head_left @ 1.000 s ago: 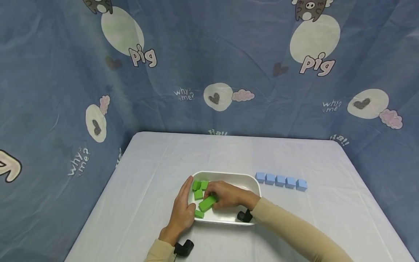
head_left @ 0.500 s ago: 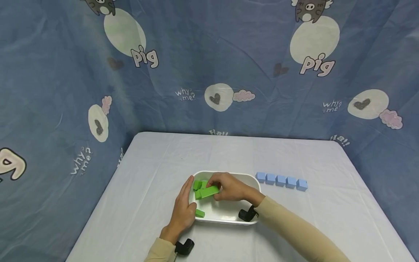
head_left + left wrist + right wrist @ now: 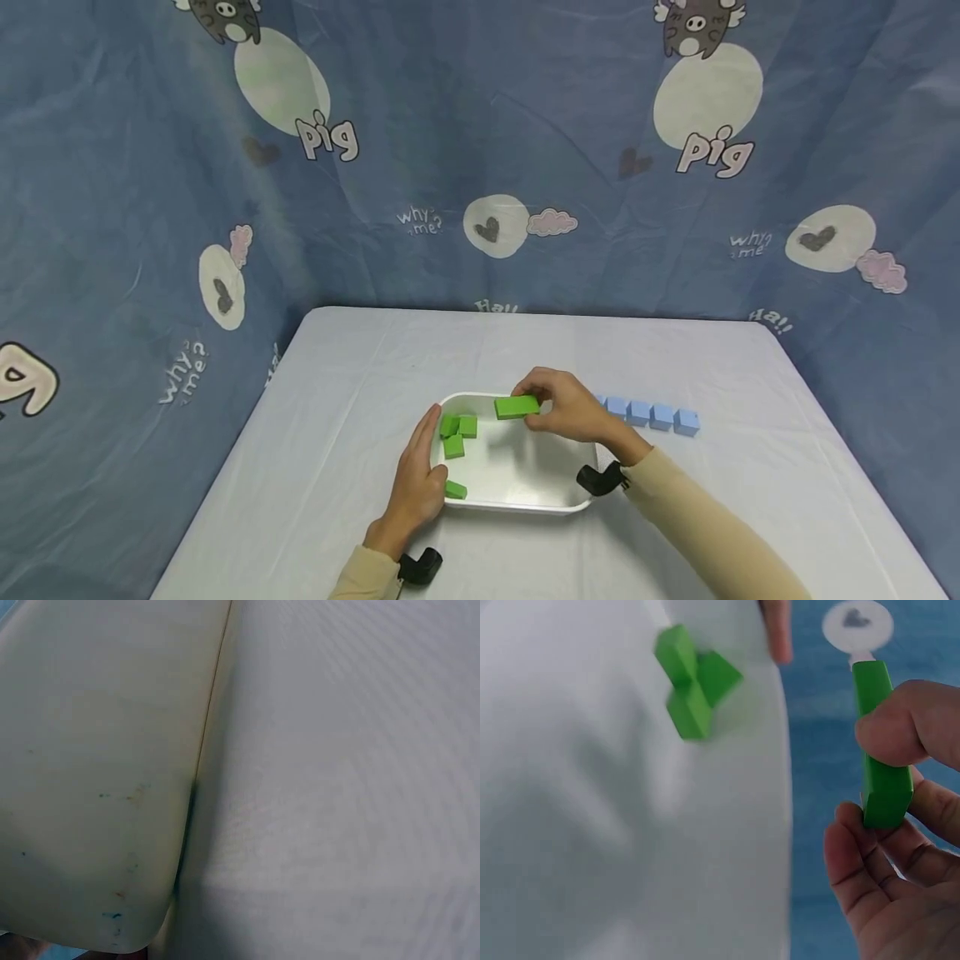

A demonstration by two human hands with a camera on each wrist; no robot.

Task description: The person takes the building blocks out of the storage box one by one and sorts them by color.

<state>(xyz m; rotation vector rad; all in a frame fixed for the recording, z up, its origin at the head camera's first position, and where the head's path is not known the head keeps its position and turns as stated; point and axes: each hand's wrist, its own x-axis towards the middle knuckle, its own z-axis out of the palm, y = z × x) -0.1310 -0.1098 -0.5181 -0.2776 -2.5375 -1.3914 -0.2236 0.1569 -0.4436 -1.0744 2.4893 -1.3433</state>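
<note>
My right hand (image 3: 573, 408) pinches an oblong green block (image 3: 517, 407) between thumb and fingers, raised over the far side of a white tray (image 3: 517, 507). The right wrist view shows the thumb pressed on the block (image 3: 889, 787), with fingers behind it. Several smaller green blocks (image 3: 453, 447) lie in the tray: a cluster at the left, and one green block (image 3: 455, 490) near the front left corner, partly behind my left thumb. My left hand (image 3: 416, 487) rests along the tray's left end, fingers straight. In the left wrist view the tray's outer wall (image 3: 97, 735) hides most of that hand.
A row of light blue cubes (image 3: 662, 417) stands on the white-covered table (image 3: 360, 450) right of the tray; my right hand partly covers its left end. Behind the table hangs a blue printed cloth (image 3: 390, 158). A black wrist camera (image 3: 600, 479) overlaps the tray's right end.
My right hand has lifted the oblong green block from among the others and carried it right and toward the tray's far rim. The left hand stays at the tray's left end.
</note>
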